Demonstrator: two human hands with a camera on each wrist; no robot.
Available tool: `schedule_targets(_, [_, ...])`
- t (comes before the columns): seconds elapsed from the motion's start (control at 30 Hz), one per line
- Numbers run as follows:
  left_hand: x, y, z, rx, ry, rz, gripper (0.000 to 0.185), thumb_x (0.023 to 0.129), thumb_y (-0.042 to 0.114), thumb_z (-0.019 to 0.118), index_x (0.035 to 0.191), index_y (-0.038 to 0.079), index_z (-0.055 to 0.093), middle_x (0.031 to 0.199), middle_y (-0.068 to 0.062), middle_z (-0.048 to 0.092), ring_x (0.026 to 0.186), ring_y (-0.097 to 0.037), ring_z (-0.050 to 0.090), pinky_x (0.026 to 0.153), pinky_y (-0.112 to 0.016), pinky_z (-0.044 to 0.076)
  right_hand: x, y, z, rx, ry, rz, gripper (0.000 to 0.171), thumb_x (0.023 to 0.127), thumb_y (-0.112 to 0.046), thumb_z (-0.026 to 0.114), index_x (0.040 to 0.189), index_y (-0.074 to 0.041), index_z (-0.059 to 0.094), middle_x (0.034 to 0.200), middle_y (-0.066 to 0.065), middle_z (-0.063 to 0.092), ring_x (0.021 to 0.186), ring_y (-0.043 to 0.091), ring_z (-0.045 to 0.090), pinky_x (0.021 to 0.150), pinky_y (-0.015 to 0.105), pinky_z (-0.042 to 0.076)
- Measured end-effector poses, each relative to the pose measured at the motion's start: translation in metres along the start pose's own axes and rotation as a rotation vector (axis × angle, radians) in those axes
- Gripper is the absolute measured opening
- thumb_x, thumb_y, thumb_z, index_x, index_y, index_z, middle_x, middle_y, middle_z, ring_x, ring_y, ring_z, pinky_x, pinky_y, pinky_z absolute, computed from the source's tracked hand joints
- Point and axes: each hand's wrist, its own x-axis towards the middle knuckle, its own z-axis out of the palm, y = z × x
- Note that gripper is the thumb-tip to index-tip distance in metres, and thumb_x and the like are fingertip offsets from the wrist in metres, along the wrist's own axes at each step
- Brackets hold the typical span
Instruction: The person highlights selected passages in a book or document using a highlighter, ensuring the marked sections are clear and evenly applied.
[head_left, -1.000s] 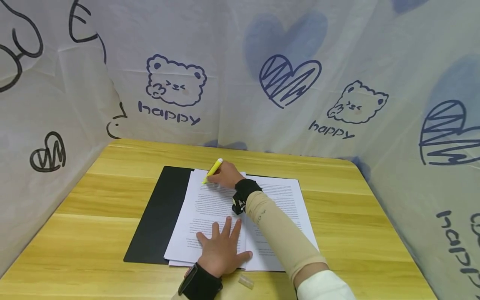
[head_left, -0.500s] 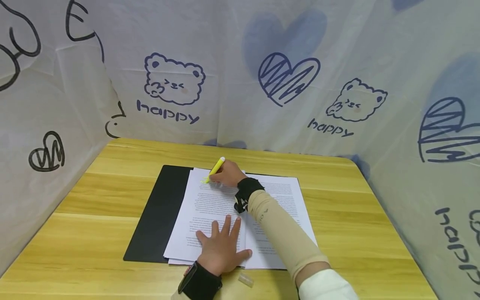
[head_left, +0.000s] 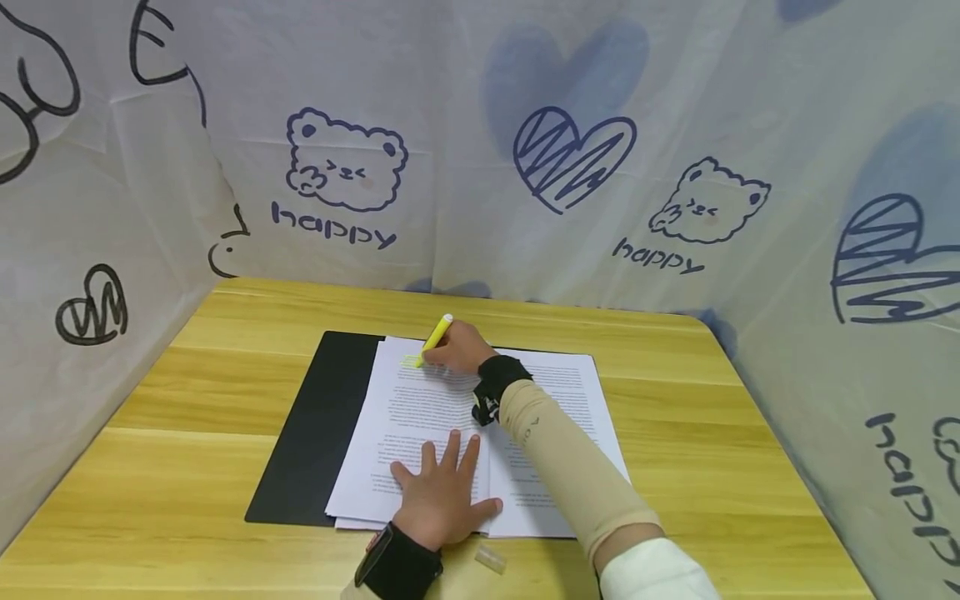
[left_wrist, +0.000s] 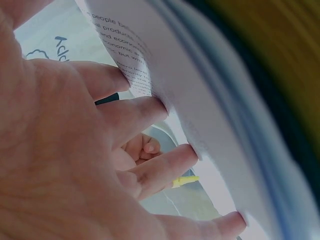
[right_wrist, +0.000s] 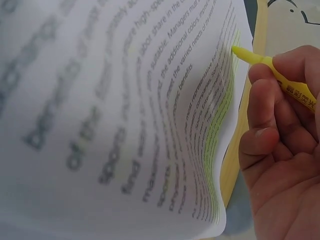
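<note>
My right hand point(head_left: 461, 347) pinches a yellow highlighter point(head_left: 435, 340) near the top of the left printed page point(head_left: 427, 408). In the right wrist view the tip of the highlighter point(right_wrist: 270, 65) meets the text, and yellow-green marking point(right_wrist: 220, 117) runs along several lines. With fingers spread, my left hand point(head_left: 438, 500) rests on the lower part of that page. The left wrist view shows the fingertips of the left hand point(left_wrist: 135, 125) against the sheet. Beneath the papers lies a black folder point(head_left: 315, 433), its left side uncovered.
A second printed page point(head_left: 558, 392) lies to the right, partly under the right forearm. On the wooden table point(head_left: 712, 467), just below the left hand, sits a small translucent cap-like piece point(head_left: 491, 558). A drawn-on white cloth point(head_left: 465, 233) hangs behind and at the sides.
My right hand and the highlighter have moved slightly to the right along the top lines, and a longer yellow mark shows behind the tip. The left hand stays in place on the page.
</note>
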Motion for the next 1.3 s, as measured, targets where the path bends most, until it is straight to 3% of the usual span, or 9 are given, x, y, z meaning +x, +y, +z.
schedule_targets(0.23, [-0.001, 0.000, -0.002, -0.006, 0.023, 0.007, 0.089, 0.089, 0.063, 0.070, 0.159, 0.015, 0.042, 0.163, -0.014, 0.038, 0.140, -0.048, 0.039, 0.097, -0.085, 0.027, -0.003, 0.003, -0.003, 0.012, -0.005, -0.007, 0.015, 0.095, -0.017, 0.073, 0.099, -0.003, 0.075, 0.077, 0.004, 0.069, 0.070, 0.016, 0.059, 0.067, 0.026, 0.046])
schedule_targets(0.53, [0.005, -0.003, 0.010, 0.007, 0.034, 0.003, 0.090, 0.091, 0.065, 0.067, 0.161, 0.017, 0.038, 0.165, -0.012, 0.036, 0.141, -0.047, 0.038, 0.099, -0.085, 0.027, -0.004, 0.012, -0.007, 0.026, -0.001, 0.013, 0.014, 0.095, -0.016, 0.074, 0.099, -0.003, 0.074, 0.079, 0.005, 0.069, 0.072, 0.016, 0.059, 0.068, 0.026, 0.047])
schedule_targets(0.9, [0.001, 0.000, -0.001, 0.013, 0.020, -0.001, 0.090, 0.089, 0.065, 0.069, 0.160, 0.017, 0.041, 0.164, -0.013, 0.038, 0.140, -0.047, 0.039, 0.097, -0.085, 0.028, -0.005, 0.014, -0.011, -0.015, 0.003, 0.033, 0.016, 0.094, -0.018, 0.074, 0.100, -0.003, 0.073, 0.081, 0.004, 0.070, 0.075, 0.016, 0.059, 0.070, 0.026, 0.047])
schedule_targets(1.3, [-0.001, 0.000, -0.001, -0.010, 0.026, 0.001, 0.088, 0.090, 0.063, 0.070, 0.159, 0.016, 0.042, 0.163, -0.014, 0.039, 0.140, -0.048, 0.038, 0.097, -0.085, 0.027, -0.004, 0.013, -0.013, -0.057, 0.001, 0.046, 0.019, 0.092, -0.017, 0.075, 0.102, -0.002, 0.070, 0.087, 0.007, 0.066, 0.079, 0.019, 0.058, 0.072, 0.028, 0.048])
